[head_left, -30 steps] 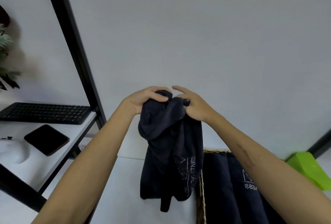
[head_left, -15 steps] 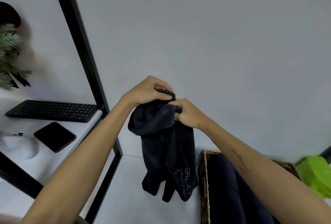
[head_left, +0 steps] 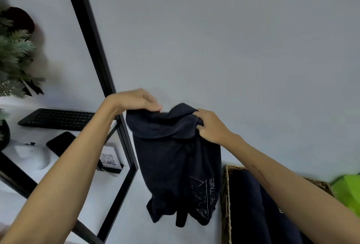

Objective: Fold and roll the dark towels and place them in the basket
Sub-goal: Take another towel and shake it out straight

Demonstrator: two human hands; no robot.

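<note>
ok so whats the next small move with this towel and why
Probably draw the hands apart to spread the top edge. The left hand and right hand both grip the dark towel in the air, and it hangs bunched and unfolded beside the basket, so it needs flattening first.

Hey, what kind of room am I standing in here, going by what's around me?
Probably a home office or workroom corner: a black keyboard lies on a white desk beside a green plant, with a wicker basket of dark towels near the wall.
</note>
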